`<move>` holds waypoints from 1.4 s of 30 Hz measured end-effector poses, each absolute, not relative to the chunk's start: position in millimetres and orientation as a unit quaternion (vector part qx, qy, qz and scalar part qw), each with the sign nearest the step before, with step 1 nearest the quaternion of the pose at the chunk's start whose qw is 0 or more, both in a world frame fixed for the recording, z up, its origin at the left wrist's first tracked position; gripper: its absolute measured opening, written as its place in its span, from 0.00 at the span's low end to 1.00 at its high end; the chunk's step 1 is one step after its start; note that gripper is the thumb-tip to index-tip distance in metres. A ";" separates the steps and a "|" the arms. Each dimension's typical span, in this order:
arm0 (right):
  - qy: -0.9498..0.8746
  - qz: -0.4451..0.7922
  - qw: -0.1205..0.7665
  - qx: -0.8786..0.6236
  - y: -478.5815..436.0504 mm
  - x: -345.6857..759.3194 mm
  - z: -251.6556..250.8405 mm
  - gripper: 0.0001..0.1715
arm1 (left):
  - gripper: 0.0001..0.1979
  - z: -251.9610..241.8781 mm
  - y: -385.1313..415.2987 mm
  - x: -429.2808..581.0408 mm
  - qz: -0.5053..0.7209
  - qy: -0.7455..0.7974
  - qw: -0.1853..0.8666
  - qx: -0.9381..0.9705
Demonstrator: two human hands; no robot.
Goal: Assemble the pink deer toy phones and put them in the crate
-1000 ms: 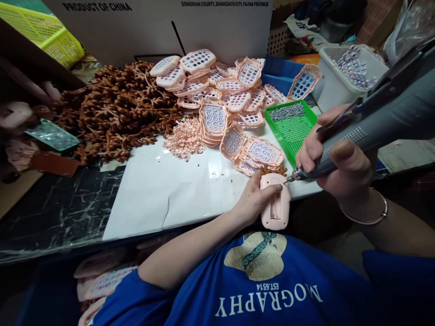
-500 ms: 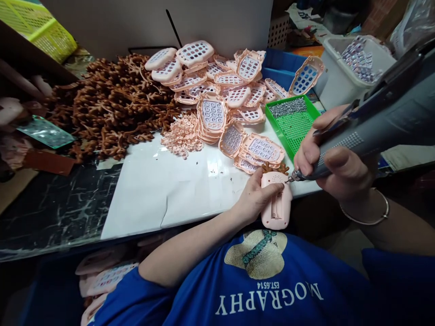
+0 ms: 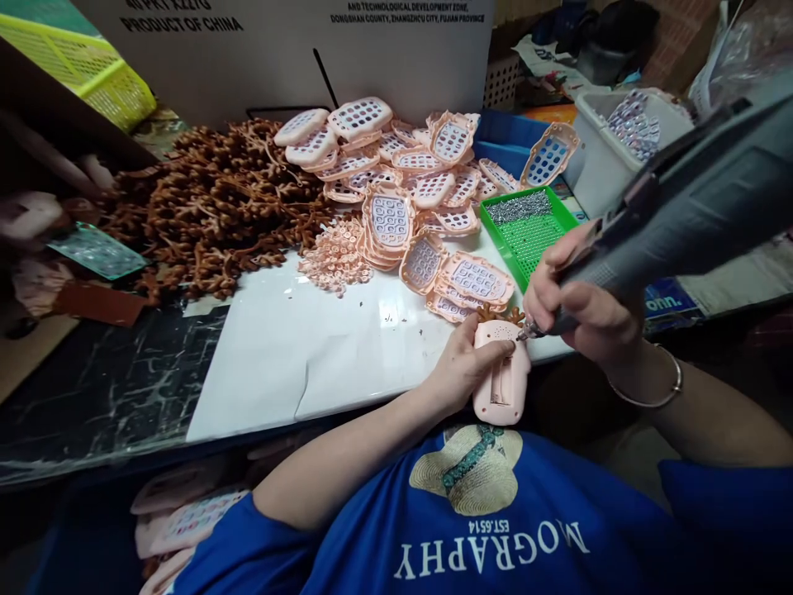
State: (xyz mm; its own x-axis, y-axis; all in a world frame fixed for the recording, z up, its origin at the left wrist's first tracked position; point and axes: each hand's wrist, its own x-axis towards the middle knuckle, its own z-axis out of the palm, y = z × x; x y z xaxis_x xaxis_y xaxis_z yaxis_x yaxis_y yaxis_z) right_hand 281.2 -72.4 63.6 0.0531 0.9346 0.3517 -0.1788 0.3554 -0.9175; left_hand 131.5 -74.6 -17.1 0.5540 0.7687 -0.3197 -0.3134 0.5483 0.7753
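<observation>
My left hand [image 3: 463,364] is closed around a pink toy phone [image 3: 505,397], held at the table's front edge with its back up. An open battery slot runs down that back, and brown antlers [image 3: 496,313] stick out at its far end. My left thumb presses on the casing beside the slot. In my right hand [image 3: 582,306] is a grey electric screwdriver [image 3: 675,198], slanting down to the left. Its tip meets the phone's upper right corner, where a screw hole sits. A green tray [image 3: 533,235] of small screws lies just beyond my right hand.
Pink keypad shells [image 3: 389,216] are piled at the table's middle, with small pink pieces [image 3: 338,256] beside them. Brown antler parts [image 3: 229,198] heap up on the left. A white bin [image 3: 610,173] and a blue bin [image 3: 508,136] stand behind. Below the table are more pink shells [image 3: 186,516].
The view has tilted up slightly, showing print on the carton behind. My right hand and the screwdriver have shifted a little left, with the tip still at the phone's corner.
</observation>
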 end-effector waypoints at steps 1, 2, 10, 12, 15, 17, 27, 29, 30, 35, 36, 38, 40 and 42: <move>-0.525 0.451 0.633 -0.346 -69.7 282.4 68.4 0.14 | 0.24 -16.1 -74.6 131.2 0.328 0.337 0.815 0.339; -0.521 0.446 0.645 -0.337 -65.4 284.6 73.2 0.15 | 0.24 -14.8 -74.9 130.5 0.318 0.340 0.817 0.340; -0.478 0.172 0.764 -0.398 8.9 329.1 55.6 0.11 | 0.21 -5.4 -83.8 113.5 0.183 0.319 0.872 0.323; -0.476 0.170 0.760 -0.409 24.1 336.5 41.8 0.12 | 0.22 -5.8 -84.8 109.7 0.166 0.312 0.890 0.288; -0.468 0.155 0.766 -0.412 36.9 340.3 29.3 0.15 | 0.24 -7.6 -83.8 107.0 0.168 0.302 0.902 0.260; -0.470 0.155 0.759 -0.422 40.5 340.6 26.3 0.17 | 0.24 -8.5 -82.0 106.8 0.183 0.301 0.900 0.256; -0.487 0.146 0.731 -0.456 45.5 343.1 20.0 0.17 | 0.25 -10.0 -78.6 107.2 0.209 0.310 0.893 0.250; -0.481 0.157 0.734 -0.453 45.0 342.0 20.1 0.18 | 0.25 -9.7 -78.6 106.8 0.215 0.314 0.890 0.250; -0.481 0.162 0.735 -0.450 44.5 341.6 20.6 0.18 | 0.25 -9.3 -78.5 106.5 0.219 0.315 0.889 0.251; -0.472 0.183 0.747 -0.432 37.4 340.6 34.7 0.17 | 0.26 -5.4 -77.1 104.0 0.237 0.330 0.876 0.259; -0.473 0.185 0.747 -0.428 33.7 338.5 40.9 0.16 | 0.26 -4.8 -76.9 103.7 0.241 0.334 0.874 0.259; -0.474 0.193 0.750 -0.420 21.8 329.4 56.5 0.15 | 0.26 -4.1 -76.8 103.7 0.245 0.339 0.871 0.259; -0.467 0.212 0.758 -0.403 3.7 313.7 73.7 0.14 | 0.26 -4.5 -77.2 104.5 0.248 0.340 0.869 0.260; -0.458 0.250 0.766 -0.375 -18.3 293.9 88.2 0.13 | 0.25 -5.3 -77.8 106.0 0.252 0.336 0.870 0.259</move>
